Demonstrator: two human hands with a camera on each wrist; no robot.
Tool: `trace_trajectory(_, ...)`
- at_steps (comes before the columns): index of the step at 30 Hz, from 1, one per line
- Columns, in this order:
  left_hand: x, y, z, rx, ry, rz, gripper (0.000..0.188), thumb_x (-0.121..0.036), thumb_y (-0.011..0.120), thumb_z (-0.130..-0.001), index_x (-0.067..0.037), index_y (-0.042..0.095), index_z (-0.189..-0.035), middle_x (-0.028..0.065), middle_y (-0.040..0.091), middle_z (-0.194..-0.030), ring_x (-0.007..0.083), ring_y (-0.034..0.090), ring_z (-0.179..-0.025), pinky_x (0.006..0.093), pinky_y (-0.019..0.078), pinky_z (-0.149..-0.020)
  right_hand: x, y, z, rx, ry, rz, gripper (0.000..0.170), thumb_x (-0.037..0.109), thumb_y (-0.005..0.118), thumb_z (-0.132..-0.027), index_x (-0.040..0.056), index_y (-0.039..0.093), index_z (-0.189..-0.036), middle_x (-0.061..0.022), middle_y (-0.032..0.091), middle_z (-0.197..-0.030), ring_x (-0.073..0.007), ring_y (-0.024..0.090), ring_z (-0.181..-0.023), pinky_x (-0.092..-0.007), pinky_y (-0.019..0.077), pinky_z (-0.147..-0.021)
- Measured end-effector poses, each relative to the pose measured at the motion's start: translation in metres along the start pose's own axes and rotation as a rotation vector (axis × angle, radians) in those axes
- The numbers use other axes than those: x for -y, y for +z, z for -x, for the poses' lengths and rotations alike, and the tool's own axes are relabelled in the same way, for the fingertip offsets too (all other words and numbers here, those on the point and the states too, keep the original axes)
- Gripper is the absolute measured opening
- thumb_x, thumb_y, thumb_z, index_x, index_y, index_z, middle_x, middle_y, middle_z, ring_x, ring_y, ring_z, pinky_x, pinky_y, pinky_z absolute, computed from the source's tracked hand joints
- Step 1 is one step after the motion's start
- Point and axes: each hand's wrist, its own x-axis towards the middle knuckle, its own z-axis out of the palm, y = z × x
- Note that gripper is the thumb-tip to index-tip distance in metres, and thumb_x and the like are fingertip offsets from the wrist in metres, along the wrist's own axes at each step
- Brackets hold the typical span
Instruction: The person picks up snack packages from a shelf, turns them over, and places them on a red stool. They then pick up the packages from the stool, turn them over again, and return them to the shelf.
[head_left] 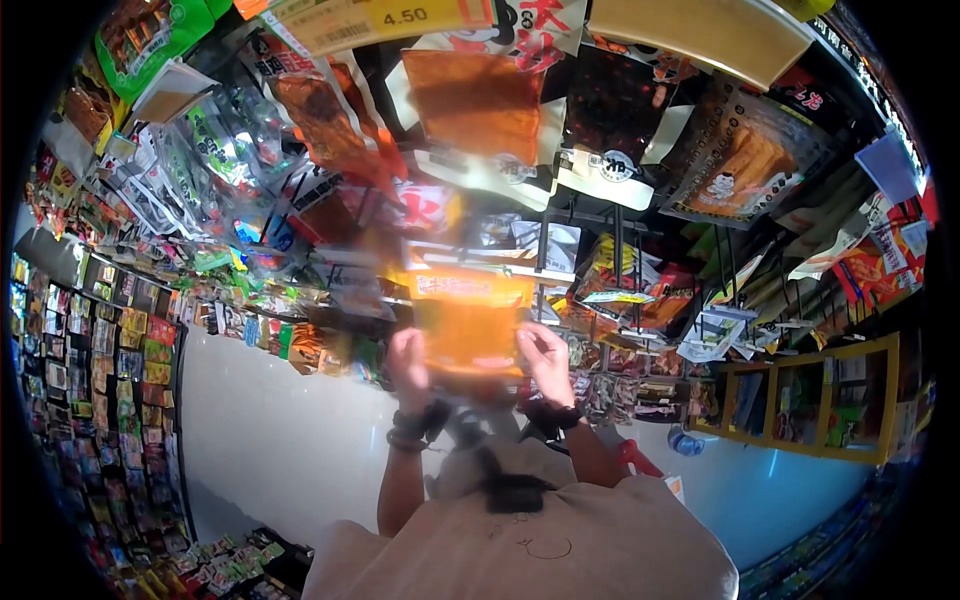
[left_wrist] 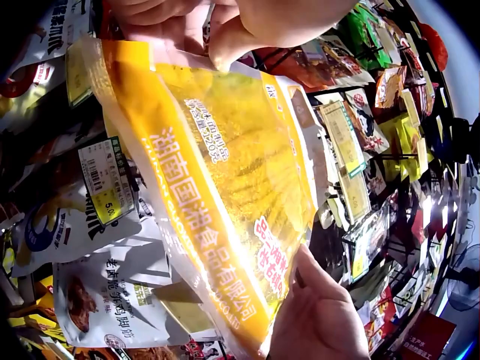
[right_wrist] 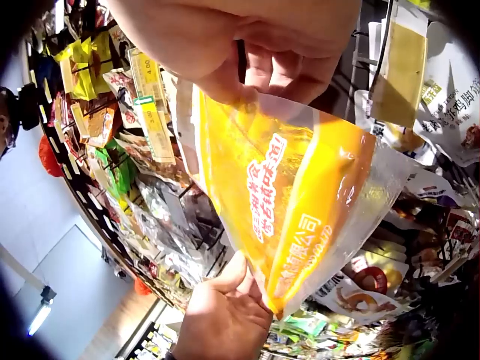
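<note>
An orange-yellow snack packet point(head_left: 474, 325) is held up in front of the person's chest, blurred in the head view. The left hand point(head_left: 409, 362) is at its left edge and the right hand point(head_left: 545, 362) pinches its right edge. In the left wrist view the packet point(left_wrist: 232, 165) shows printed text, with the left hand point(left_wrist: 225, 26) gripping one edge and the right hand point(left_wrist: 319, 315) at the opposite edge. From the right wrist, the right hand point(right_wrist: 255, 49) pinches the packet point(right_wrist: 277, 180) between thumb and fingers; the left hand point(right_wrist: 225, 315) holds the far side.
Hanging snack packs point(head_left: 470, 100) and a price label point(head_left: 405, 18) fill the rack just beyond the hands. More shelves point(head_left: 100, 370) stand at the left, a yellow-framed case point(head_left: 820, 400) at the right. Pale floor point(head_left: 280, 440) lies below.
</note>
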Motion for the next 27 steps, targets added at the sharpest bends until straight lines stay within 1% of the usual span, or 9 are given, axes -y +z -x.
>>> trace_trajectory(4,-0.004,-0.002,0.0,0.032,-0.019,0.012,0.014,-0.013,0.055,-0.096,-0.002,0.059,-0.104,-0.0002,0.059,-0.091,0.0076,0.053,-0.08,0.0237,0.0471,-0.069,0.004,0.002,0.003,-0.006,-0.01,-0.028,0.015,0.009,0.06,-0.094,0.0013,0.063,-0.106,0.0056,0.059,-0.08,-0.0002,0.046,-0.063,-0.0172,0.0362,-0.052)
trace_trajectory(7,-0.007,-0.006,-0.002,0.042,-0.01,0.06,0.014,-0.013,0.056,-0.096,-0.002,0.059,-0.104,-0.0003,0.059,-0.09,0.0068,0.053,-0.079,0.0235,0.0468,-0.069,0.002,0.005,0.001,-0.026,-0.034,0.001,0.014,0.01,0.059,-0.094,0.0022,0.064,-0.105,0.006,0.059,-0.081,0.0001,0.046,-0.063,-0.017,0.036,-0.052)
trace_trajectory(13,-0.009,-0.013,-0.002,0.066,-0.03,0.069,0.014,-0.015,0.056,-0.096,-0.003,0.06,-0.104,-0.0014,0.06,-0.09,0.0061,0.055,-0.079,0.0221,0.0457,-0.067,-0.001,0.006,0.004,-0.029,0.027,-0.005,0.013,0.01,0.058,-0.095,0.003,0.063,-0.105,0.007,0.057,-0.079,0.0009,0.045,-0.063,-0.0166,0.0355,-0.052)
trace_trajectory(17,-0.001,-0.019,-0.003,0.084,0.012,0.04,0.014,-0.015,0.056,-0.096,-0.004,0.06,-0.104,-0.001,0.06,-0.092,0.0069,0.055,-0.082,0.0228,0.0465,-0.068,-0.003,0.007,0.005,-0.007,-0.008,0.021,0.014,0.012,0.058,-0.096,0.0026,0.062,-0.105,0.0067,0.056,-0.078,-0.0004,0.045,-0.061,-0.0176,0.0359,-0.051)
trace_trajectory(18,0.0,-0.02,-0.003,0.082,0.026,0.033,0.014,-0.015,0.056,-0.096,-0.004,0.06,-0.104,-0.0009,0.06,-0.092,0.0071,0.056,-0.082,0.0229,0.0467,-0.068,-0.004,0.005,0.006,-0.007,0.042,-0.003,0.016,0.013,0.058,-0.096,0.0018,0.063,-0.105,0.0061,0.057,-0.079,-0.0011,0.046,-0.063,-0.0181,0.0375,-0.053)
trace_trajectory(21,-0.01,-0.02,-0.003,0.076,0.003,0.065,0.014,-0.015,0.055,-0.096,-0.004,0.06,-0.103,-0.0008,0.06,-0.093,0.0074,0.056,-0.083,0.0234,0.0469,-0.069,-0.011,0.006,0.007,-0.044,-0.009,0.076,0.016,0.013,0.059,-0.095,0.0011,0.063,-0.105,0.0057,0.058,-0.081,-0.0016,0.049,-0.065,-0.0184,0.04,-0.055)
trace_trajectory(22,-0.012,-0.02,-0.004,0.068,0.004,0.068,0.015,-0.015,0.055,-0.096,-0.003,0.059,-0.103,-0.0005,0.06,-0.092,0.0075,0.056,-0.082,0.0234,0.0468,-0.07,-0.015,0.005,0.006,-0.052,-0.053,0.119,0.016,0.012,0.059,-0.095,0.0008,0.064,-0.105,0.0054,0.059,-0.082,-0.0018,0.05,-0.068,-0.0177,0.0415,-0.058)
trace_trajectory(25,-0.01,-0.021,-0.005,0.074,0.009,0.069,0.014,-0.015,0.056,-0.096,-0.003,0.059,-0.103,-0.0006,0.06,-0.089,0.0069,0.055,-0.08,0.023,0.0458,-0.07,-0.021,0.005,0.003,-0.081,-0.096,0.162,0.014,0.01,0.059,-0.095,0.001,0.064,-0.104,0.0055,0.06,-0.083,-0.0014,0.051,-0.071,-0.0164,0.0412,-0.061)
trace_trajectory(27,-0.009,-0.021,-0.004,0.067,0.035,0.053,0.014,-0.013,0.056,-0.095,-0.002,0.059,-0.103,-0.0008,0.058,-0.086,0.0061,0.052,-0.075,0.0222,0.0433,-0.067,-0.027,0.004,0.0,-0.089,-0.102,0.135,0.013,0.01,0.059,-0.095,0.0012,0.064,-0.104,0.0057,0.06,-0.083,-0.0007,0.05,-0.071,-0.0161,0.0404,-0.061)
